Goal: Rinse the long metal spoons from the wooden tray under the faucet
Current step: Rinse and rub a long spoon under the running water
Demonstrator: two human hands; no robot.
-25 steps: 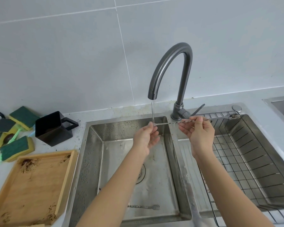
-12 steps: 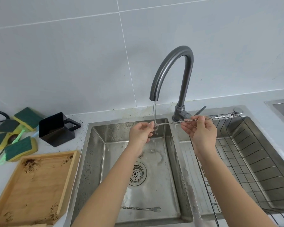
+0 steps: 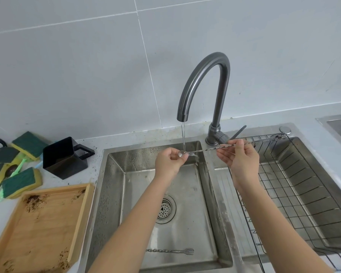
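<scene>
A long twisted metal spoon (image 3: 211, 149) lies level across the sink, its bowl under the thin stream from the dark curved faucet (image 3: 203, 75). My left hand (image 3: 170, 162) pinches the bowl end right under the water. My right hand (image 3: 239, 156) pinches the handle further right; the dirty far end (image 3: 280, 136) reaches over the wire rack. A second long twisted utensil with a fork end (image 3: 170, 251) lies on the floor of the left basin (image 3: 114, 194). The wooden tray (image 3: 39, 229) at the lower left holds only dark crumbs.
A black square cup (image 3: 64, 156) stands left of the sink. Several green-and-yellow sponges (image 3: 18, 180) lie at the far left. A wire rack (image 3: 303, 194) fills the right basin. The drain (image 3: 165, 208) sits mid-basin.
The view has tilted and shifted slightly. My left hand's fingers have closed more around the spoon's bowl under the stream; my right hand keeps holding the handle.
</scene>
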